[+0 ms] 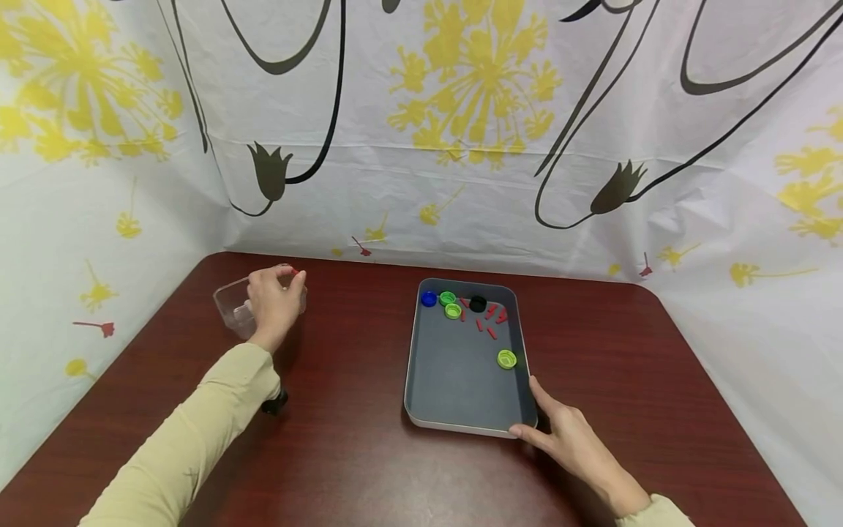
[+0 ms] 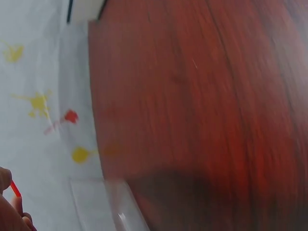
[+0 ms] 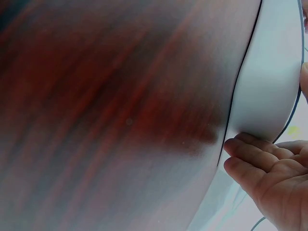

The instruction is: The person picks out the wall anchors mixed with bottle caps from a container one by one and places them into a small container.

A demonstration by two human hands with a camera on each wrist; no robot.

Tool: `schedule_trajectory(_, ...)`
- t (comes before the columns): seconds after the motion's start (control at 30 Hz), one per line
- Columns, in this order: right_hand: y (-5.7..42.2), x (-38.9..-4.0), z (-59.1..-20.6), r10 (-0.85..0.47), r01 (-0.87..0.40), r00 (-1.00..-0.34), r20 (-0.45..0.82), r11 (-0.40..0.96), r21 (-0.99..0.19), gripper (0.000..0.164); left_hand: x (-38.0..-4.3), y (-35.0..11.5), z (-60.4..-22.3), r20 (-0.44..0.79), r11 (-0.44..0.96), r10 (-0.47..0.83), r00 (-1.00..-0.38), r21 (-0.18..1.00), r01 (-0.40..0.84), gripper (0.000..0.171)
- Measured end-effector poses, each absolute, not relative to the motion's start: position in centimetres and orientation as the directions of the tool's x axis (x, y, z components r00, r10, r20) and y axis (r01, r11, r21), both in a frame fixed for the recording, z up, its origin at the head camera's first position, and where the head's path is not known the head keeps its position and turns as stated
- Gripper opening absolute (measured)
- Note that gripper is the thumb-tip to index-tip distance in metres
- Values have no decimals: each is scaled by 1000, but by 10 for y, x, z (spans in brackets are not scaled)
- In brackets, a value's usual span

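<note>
At the table's far left, my left hand (image 1: 273, 304) pinches a small red stick (image 2: 16, 188) above a clear plastic container (image 1: 228, 298). The hand covers part of this container. My right hand (image 1: 576, 443) holds the near right corner of a grey tray (image 1: 454, 384), its thumb at the near rim and a finger along the right side. In the right wrist view, several fingertips (image 3: 236, 147) rest against the tray's pale outer wall (image 3: 267, 72). Several small red sticks (image 1: 492, 333) lie scattered in the tray's far half.
Also in the tray are a blue cap (image 1: 429, 298), two green caps (image 1: 453, 312), a black cap (image 1: 477, 304) and a yellow-green cap (image 1: 506, 359) near the right wall. The dark red wooden table (image 1: 349, 351) meets a patterned white sheet (image 1: 369, 190) behind and at both sides.
</note>
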State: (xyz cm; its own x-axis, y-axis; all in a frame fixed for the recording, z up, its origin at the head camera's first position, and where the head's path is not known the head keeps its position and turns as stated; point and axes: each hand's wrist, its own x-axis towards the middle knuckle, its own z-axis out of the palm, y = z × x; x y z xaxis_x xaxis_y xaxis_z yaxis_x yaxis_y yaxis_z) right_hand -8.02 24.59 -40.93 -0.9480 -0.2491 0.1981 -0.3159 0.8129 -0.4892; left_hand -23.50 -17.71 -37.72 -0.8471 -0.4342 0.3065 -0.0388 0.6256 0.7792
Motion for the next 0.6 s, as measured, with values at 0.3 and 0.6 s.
schedule_trajectory(0.3,247,-80,-409,-245,-307,-951,188,809,-501,82,-233,-200,-386,254,698,-424,-869,704,-134,37)
schedule_trajectory(0.6,246,-80,-409,-242,-293,-956,165,809,-509,83,-231,-208,-395,219,756,-425,-878,619,-212,37)
